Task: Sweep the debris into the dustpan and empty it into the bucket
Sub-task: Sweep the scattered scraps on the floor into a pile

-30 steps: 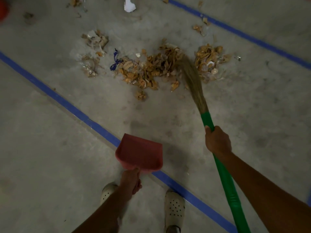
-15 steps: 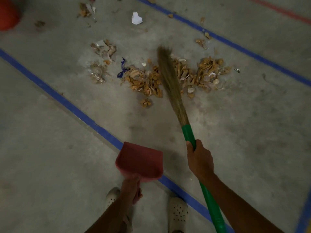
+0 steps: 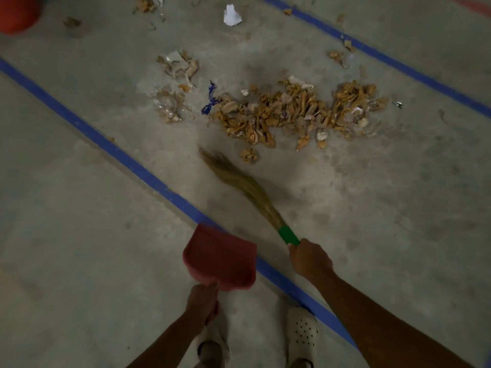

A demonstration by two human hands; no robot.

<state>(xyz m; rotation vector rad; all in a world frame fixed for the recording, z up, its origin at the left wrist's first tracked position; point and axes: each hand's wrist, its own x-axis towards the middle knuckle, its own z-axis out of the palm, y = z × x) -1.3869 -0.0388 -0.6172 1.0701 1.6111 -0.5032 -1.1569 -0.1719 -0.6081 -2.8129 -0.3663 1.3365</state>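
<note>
- Bare floor lies open between the debris pile and the dustpan.
- The broom bristles cross that gap, just short of the debris pile.
- Smaller scraps lie left of the debris pile.
- An orange bucket stands well left, beyond it.

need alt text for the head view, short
Seen from above, a person's right hand holds a green-handled broom and the left hand a red dustpan, both short of the tan debris scattered on a concrete floor crossed by blue tape lines.
</note>
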